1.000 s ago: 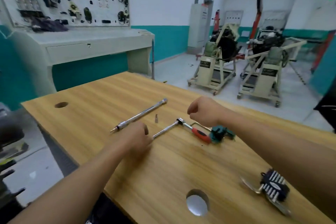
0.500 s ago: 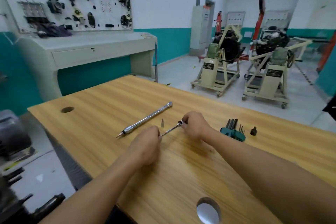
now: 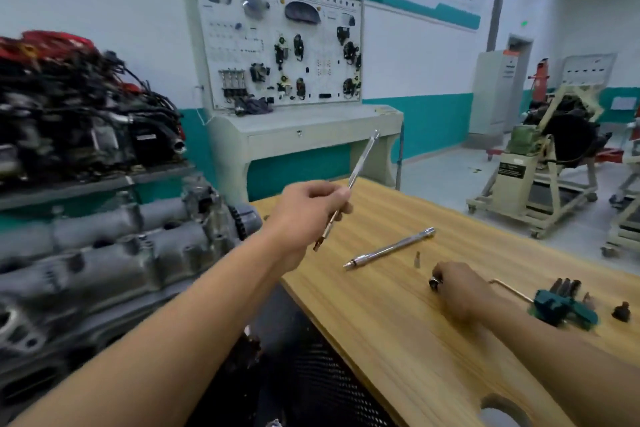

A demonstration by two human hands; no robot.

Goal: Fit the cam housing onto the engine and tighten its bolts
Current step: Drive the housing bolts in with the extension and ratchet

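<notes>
Engine (image 3: 104, 253) sits left of wooden table (image 3: 398, 340). Left hand (image 3: 304, 215) raised, closed around slim ratchet handle (image 3: 356, 173), tilted upward. Right hand (image 3: 460, 288) curled on table, pinching small socket (image 3: 434, 282). Extension bar (image 3: 391, 248) lies between hands.

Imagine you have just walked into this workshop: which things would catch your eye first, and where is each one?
The left hand is raised mid-frame, gripping a thin metal rod that slants up over the table. To its left sits a big grey engine, with a tangle of black hoses on a shelf above. The right hand rests on the table on a small dark part, near a second rod lying flat.
</notes>
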